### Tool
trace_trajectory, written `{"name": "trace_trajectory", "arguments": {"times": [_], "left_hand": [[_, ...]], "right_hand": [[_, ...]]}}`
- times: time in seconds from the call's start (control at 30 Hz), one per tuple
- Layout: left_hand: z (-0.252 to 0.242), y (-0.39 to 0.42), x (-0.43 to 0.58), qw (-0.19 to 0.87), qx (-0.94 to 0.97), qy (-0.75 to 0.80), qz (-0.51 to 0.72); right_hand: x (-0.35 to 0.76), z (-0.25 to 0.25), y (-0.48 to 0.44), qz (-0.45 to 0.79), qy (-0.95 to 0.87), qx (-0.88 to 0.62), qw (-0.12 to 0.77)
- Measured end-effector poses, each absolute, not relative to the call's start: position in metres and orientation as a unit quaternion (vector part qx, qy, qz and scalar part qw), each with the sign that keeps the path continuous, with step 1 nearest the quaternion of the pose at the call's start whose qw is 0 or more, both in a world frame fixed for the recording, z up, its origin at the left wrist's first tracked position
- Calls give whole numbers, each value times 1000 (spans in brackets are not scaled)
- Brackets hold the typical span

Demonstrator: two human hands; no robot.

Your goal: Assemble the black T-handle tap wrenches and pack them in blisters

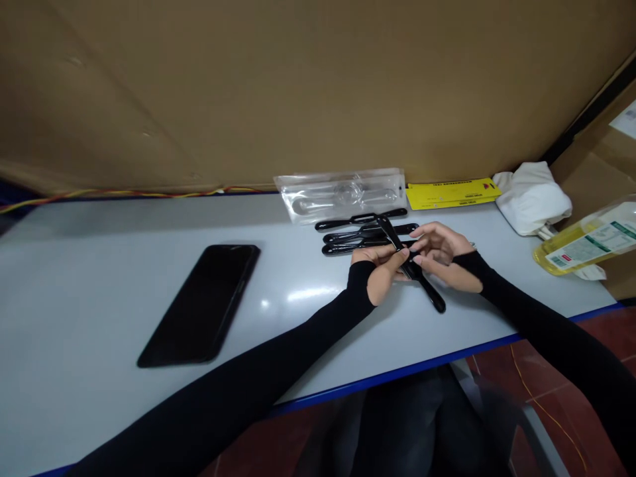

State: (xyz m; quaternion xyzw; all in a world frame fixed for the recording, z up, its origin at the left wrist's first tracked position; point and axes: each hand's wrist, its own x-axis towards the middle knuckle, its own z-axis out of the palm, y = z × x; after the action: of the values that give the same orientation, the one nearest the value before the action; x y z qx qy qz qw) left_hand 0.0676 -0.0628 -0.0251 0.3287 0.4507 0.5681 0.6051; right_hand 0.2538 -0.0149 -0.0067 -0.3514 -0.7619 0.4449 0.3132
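Observation:
My left hand [380, 265] grips a long glossy black tool [431, 295] near its middle, thumb on top. The tool has rounded, paddle-like ends and slants from upper left to lower right above the table. Beside its middle is my right hand [444, 255], fingers curved and apart, fingertips close to the tool; whether they touch it I cannot tell. Behind my hands lie several similar black tools [342, 235], roughly side by side and partly hidden by my left hand and the held tool. The exact kind of tool is unclear.
Clear plastic blister packs [342, 195] and yellow printed cards [452, 193] lie along the back wall. At right are a white cloth bundle [534, 195] and a tilted bottle of yellow liquid [571, 248]. A black tablet-like slab [199, 305] lies left. The table's blue edge [387, 384] runs in front.

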Motion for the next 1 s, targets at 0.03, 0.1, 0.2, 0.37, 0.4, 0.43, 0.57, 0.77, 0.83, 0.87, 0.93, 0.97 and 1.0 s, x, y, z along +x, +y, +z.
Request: {"name": "trace_trajectory", "arguments": {"times": [0.03, 0.1, 0.2, 0.37, 0.4, 0.43, 0.57, 0.77, 0.83, 0.87, 0.93, 0.97, 1.0], "left_hand": [[-26, -61, 67, 598, 319, 458, 576], [-26, -58, 66, 589, 302, 468, 586], [-27, -57, 67, 575, 287, 481, 596], [-32, -57, 68, 573, 291, 473, 603], [-34, -57, 69, 574, 293, 470, 604], [-35, -57, 69, 573, 296, 467, 604], [-38, -56, 71, 565, 309, 462, 610], [-35, -56, 69, 532, 357, 460, 615], [-34, -56, 68, 536, 357, 458, 613], [-33, -56, 67, 539, 355, 458, 612], [-31, -56, 67, 540, 353, 460, 610], [-29, -55, 66, 538, 352, 463, 610], [-27, -55, 66, 534, 352, 467, 611]], "right_hand": [[253, -8, -20, 370, -789, -356, 337], [252, -9, -26, 244, -830, -351, 359], [252, -9, -29, 164, -859, -331, 353], [251, -22, -22, 130, -875, -309, 350], [250, -26, -21, 135, -872, -312, 351], [250, -29, -20, 144, -868, -319, 353], [250, -34, -22, 204, -840, -338, 372], [251, -24, -27, 317, -783, -370, 386], [251, -20, -27, 346, -775, -379, 368], [251, -18, -26, 352, -777, -383, 355], [250, -16, -26, 351, -783, -390, 336], [249, -16, -26, 347, -784, -389, 335], [249, -15, -27, 345, -785, -386, 339]]}}
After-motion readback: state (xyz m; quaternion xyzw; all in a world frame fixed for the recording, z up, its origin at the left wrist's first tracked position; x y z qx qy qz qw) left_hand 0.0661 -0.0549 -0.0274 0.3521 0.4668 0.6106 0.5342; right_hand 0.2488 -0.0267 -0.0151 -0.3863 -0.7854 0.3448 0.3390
